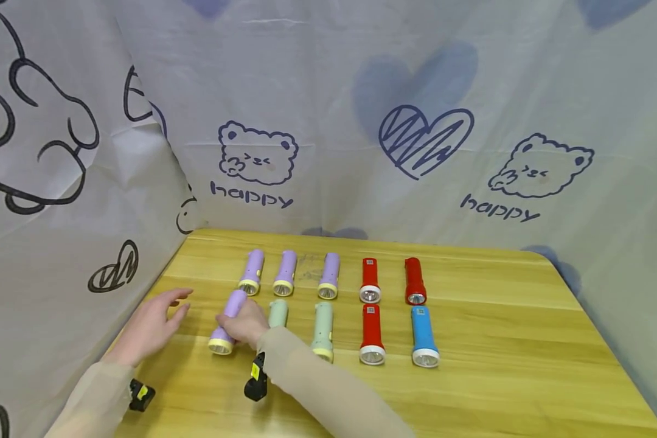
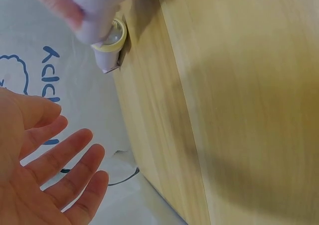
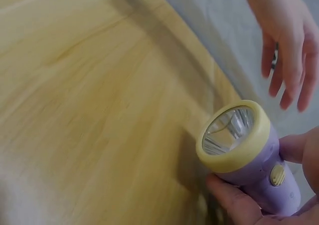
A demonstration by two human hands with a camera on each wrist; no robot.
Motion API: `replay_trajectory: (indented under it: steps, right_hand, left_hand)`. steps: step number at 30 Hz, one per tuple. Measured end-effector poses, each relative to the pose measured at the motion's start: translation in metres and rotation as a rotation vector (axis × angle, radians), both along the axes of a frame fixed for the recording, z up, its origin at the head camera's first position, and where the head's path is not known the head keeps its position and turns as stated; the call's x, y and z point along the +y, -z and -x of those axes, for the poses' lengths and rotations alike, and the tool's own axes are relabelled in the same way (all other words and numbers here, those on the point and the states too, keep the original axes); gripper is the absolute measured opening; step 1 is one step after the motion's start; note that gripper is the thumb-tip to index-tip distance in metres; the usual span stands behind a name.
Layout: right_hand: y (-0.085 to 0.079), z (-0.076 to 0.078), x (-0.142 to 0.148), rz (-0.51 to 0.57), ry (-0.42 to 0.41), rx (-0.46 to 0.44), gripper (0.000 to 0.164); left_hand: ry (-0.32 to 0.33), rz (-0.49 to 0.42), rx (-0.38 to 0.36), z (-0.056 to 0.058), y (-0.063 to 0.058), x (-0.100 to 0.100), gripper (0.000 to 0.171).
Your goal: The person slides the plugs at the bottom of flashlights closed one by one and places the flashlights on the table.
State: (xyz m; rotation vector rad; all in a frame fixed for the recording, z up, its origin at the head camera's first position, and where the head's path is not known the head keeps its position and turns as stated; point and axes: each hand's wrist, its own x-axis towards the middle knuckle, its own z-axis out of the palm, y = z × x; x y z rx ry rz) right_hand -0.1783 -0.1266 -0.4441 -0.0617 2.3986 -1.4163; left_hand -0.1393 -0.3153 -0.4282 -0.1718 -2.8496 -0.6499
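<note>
My right hand grips a purple flashlight with a yellow rim round its lens. In the head view this flashlight slants, lens end toward me, left of a green flashlight that my right wrist partly covers. In the right wrist view, thumb and fingers lie on both sides of its barrel, near a yellow switch. My left hand hovers at the table's left side, holding nothing, its fingers loosely spread. Behind the held flashlight lie other purple flashlights and a third purple flashlight.
Right of these lie two red flashlights in the back row. The front row holds another green flashlight, a red flashlight and a blue flashlight. A printed cloth hangs behind and left of the wooden table.
</note>
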Motion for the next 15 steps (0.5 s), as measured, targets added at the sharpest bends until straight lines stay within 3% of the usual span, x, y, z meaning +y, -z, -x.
replay_trajectory:
  steps: [6,15]
  right_hand:
    - [0.006,0.002,-0.002,-0.022,-0.010,-0.041,0.038]
    - [0.012,0.007,-0.013,-0.084,-0.012,-0.073,0.038]
  left_hand:
    - [0.005,-0.009,-0.012,-0.001,0.001,0.000,0.039]
    - [0.033,-0.035,0.025,0.002,0.003,0.001,0.036]
